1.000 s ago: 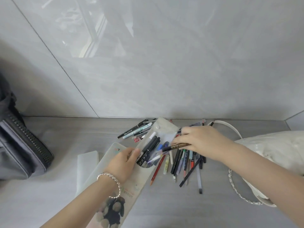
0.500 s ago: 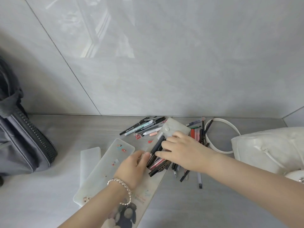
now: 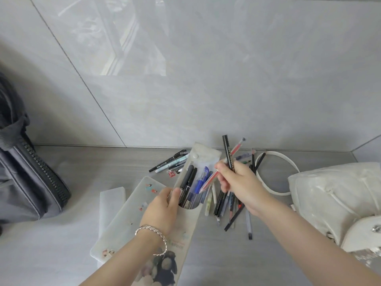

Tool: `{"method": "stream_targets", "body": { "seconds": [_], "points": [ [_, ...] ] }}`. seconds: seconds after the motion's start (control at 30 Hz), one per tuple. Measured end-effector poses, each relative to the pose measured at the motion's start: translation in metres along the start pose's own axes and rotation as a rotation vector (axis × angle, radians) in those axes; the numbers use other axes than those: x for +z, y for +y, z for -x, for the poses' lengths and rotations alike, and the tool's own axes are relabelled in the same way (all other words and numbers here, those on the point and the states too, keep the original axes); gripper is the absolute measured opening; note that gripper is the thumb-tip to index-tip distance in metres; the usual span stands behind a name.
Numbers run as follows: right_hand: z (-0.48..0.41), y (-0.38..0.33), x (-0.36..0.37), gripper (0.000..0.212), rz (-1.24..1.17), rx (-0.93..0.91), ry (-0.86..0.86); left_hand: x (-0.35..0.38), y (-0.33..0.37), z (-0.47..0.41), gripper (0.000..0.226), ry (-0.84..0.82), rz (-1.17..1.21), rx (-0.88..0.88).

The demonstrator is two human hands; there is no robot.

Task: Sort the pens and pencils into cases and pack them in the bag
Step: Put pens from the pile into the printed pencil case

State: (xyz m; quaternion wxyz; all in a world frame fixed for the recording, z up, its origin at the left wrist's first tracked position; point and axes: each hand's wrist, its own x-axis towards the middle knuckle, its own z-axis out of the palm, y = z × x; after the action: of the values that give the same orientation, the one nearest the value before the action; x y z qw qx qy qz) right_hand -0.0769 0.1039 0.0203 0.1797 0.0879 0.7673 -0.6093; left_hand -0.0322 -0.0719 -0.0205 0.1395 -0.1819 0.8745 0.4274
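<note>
— Grey floor tiles, glossy wall behind. Why does the left hand pinch that clear case?
— To gape its mouth, I'd say; black and blue pens lie inside. The right hand is clamped on a red pen and a black pen, red tip aimed at the opening.
— Any writing?
— Gold lettering on the black pen, print on the case; both too blurred. Loose pens lie just right of it, the white bag far right.

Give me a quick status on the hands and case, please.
Left hand holds clear case. Right hand grips red pen and black pen, red tip over case. Loose pens alongside.
</note>
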Motion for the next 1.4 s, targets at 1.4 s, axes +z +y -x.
{"method": "stream_targets", "body": {
  "seconds": [1.4],
  "points": [
    [-0.014,0.020,0.020,0.076,0.104,-0.222,0.309,0.000,0.002,-0.002,0.030,-0.025,-0.075,0.076]
  ]
}}
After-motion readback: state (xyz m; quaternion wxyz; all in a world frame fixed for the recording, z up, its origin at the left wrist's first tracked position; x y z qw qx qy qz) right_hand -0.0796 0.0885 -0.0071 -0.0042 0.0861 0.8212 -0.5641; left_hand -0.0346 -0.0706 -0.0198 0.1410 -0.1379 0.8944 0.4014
